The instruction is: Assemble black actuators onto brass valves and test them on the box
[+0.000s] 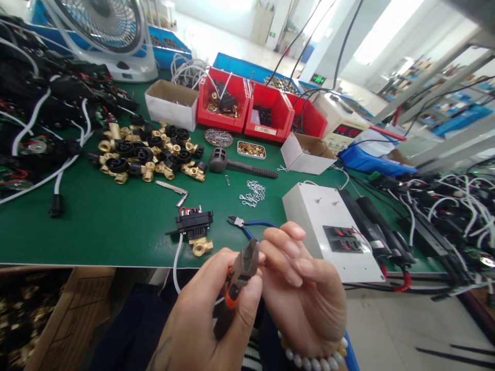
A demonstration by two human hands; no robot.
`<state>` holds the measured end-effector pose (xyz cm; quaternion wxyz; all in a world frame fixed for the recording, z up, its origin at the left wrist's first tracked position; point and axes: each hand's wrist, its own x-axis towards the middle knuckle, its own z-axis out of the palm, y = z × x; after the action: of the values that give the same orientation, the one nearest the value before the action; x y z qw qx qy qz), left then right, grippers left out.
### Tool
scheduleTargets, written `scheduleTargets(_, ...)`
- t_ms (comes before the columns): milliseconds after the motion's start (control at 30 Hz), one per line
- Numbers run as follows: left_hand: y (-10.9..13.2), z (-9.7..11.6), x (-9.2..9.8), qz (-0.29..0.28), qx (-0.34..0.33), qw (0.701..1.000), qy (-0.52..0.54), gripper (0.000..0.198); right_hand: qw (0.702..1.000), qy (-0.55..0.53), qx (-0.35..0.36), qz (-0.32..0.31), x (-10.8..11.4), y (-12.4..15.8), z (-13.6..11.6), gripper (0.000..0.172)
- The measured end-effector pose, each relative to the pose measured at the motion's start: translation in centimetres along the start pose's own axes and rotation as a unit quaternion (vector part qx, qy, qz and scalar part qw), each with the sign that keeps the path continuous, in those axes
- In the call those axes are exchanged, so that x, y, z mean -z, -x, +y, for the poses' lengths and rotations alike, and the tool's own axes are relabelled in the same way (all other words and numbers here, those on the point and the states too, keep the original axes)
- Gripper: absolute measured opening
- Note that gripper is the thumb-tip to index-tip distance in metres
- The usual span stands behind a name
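My left hand (214,312) is wrapped around a pair of pliers (243,268) with dark metal jaws and an orange-and-black handle, the jaws pointing up. Right beside the jaws, my right hand (305,288) is turned palm up with its fingers curled in; anything small between them cannot be made out. Just beyond, blue-handled side cutters (237,221) lie on the green table, partly behind my fingers. To their left rests a black valve unit with a brass fitting (194,229) and a white cable. Several small wire clips (253,193) are scattered further back.
Brass-and-black valve bodies (150,149) are piled at left, near a black mallet (242,165). Red bins (224,100) and white boxes (172,105) line the back. A grey switch box (328,232) stands at right. Cabled assemblies (38,103) crowd the left side.
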<state>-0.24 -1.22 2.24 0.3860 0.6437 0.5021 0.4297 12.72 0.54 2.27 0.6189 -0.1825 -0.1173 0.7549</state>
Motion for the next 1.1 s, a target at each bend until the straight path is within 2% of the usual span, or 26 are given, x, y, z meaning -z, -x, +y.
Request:
scheduleTargets(200,-0.1,0.4,-0.5,-0.033,-0.026,0.998,0.043,0.011,0.998,0.055,0.036,-0.003,0.1,0.3,0.5,0.023)
scheduleTargets(367,-0.1,0.4,-0.8,-0.043,-0.009,0.998,0.038,0.012,0.996,0.072,0.058,-0.013,0.4,0.5,0.9,0.022)
scheduleTargets(600,-0.2,0.2,-0.9,-0.034,-0.015,0.999,-0.007,0.010,0.992,0.107,0.073,0.008,0.2,0.6,1.3,0.022)
scheduleTargets(767,0.1,0.1,-1.6,0.014,-0.028,0.999,-0.038,0.010,0.993,0.096,0.071,0.010,0.2,0.5,1.6,0.018)
scheduleTargets(900,0.3,0.1,-2.0,0.049,-0.027,0.998,-0.018,0.009,0.994,0.090,0.055,0.024,0.0,0.4,1.4,0.019)
scheduleTargets(1100,0.2,0.1,-1.5,0.025,-0.051,0.998,0.037,0.014,0.997,0.066,0.036,0.029,-0.4,0.2,1.2,0.020)
